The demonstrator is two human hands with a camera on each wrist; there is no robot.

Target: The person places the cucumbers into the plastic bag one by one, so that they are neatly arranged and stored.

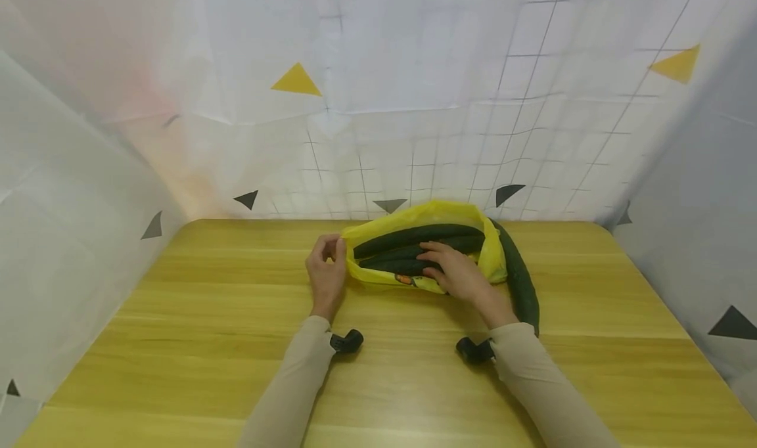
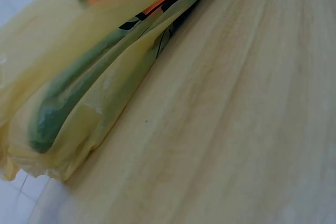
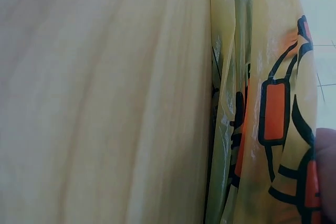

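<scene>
In the head view a yellow plastic bag lies on its side with its mouth held wide. Long dark green cucumbers lie side by side inside it. My left hand pinches the bag's left edge between thumb and fingers. Over the bag's front rim reaches my right hand, its spread fingers resting on the cucumbers. Another cucumber lies outside, against the bag's right end and partly behind the right forearm. Through the thin bag in the left wrist view shows a green cucumber end.
The wooden table carries everything and ends at a white sheet wall just behind the bag. White side walls flank the table. Black wrist cameras stick out inward from both sleeves.
</scene>
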